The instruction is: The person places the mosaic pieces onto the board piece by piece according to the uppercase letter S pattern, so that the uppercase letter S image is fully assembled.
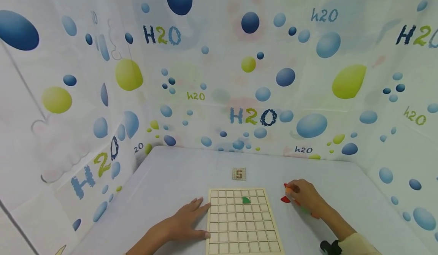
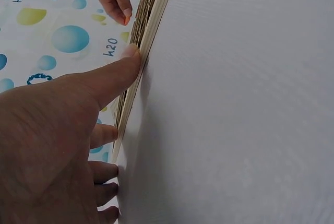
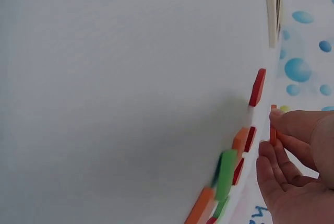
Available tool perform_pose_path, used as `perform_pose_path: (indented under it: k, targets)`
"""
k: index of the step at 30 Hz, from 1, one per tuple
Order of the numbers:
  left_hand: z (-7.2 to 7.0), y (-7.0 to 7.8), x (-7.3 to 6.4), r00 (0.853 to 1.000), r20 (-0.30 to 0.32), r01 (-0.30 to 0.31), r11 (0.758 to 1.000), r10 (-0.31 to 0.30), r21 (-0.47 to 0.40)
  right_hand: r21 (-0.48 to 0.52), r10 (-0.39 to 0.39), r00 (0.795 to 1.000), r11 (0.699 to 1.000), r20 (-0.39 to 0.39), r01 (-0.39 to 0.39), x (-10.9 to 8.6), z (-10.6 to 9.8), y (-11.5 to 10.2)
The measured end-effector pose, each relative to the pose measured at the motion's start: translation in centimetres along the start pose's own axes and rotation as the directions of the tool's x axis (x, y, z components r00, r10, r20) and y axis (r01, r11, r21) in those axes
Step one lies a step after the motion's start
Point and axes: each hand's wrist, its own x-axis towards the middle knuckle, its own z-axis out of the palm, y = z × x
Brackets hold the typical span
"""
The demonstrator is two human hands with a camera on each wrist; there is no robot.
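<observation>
A pale wooden grid board [image 1: 237, 189] lies flat on the white table, with one green piece [image 1: 246, 200] in a cell of its upper part. My left hand [image 1: 186, 220] touches the board's left edge with thumb and fingertips, its fingers spread. To the board's right, my right hand [image 1: 306, 196] pinches a small thin orange piece [image 3: 273, 129] between thumb and fingers. Around and under that hand are loose pieces, among them a red piece [image 3: 257, 87], a green piece [image 3: 226, 174] and an orange piece [image 3: 200, 207]; the hand partly hides them in the head view.
Beyond the board's far edge lies a small square card [image 1: 238, 174] with a brown figure on a grid. A dark object [image 1: 330, 247] sits at the right sleeve. Curtains [image 1: 212, 76] with blue and green drops surround the table [image 1: 164, 171].
</observation>
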Motion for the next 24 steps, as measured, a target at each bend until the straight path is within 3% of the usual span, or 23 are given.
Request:
perform_pose_path:
  k: [10, 15, 24]
  targets:
    - [-0.2, 0.1, -0.1, 1.000, 0.001, 0.002, 1.000, -0.002, -0.011, 0.027, -0.028, 1.000, 0.999, 0.005, 0.028, 1.1, 2.7, -3.4]
    - [-0.2, 0.0, -0.1, 1.000, 0.006, 0.002, 1.000, -0.002, -0.009, 0.051, -0.085, 0.995, 0.995, 0.046, 0.083, 1.4, 4.4, -5.9]
    - [-0.1, 0.0, 0.1, 1.000, 0.005, 0.008, 1.000, -0.008, 0.000, 0.121, -0.282, 0.947, 0.956, 0.152, 0.266, 2.0, 7.1, -9.7]
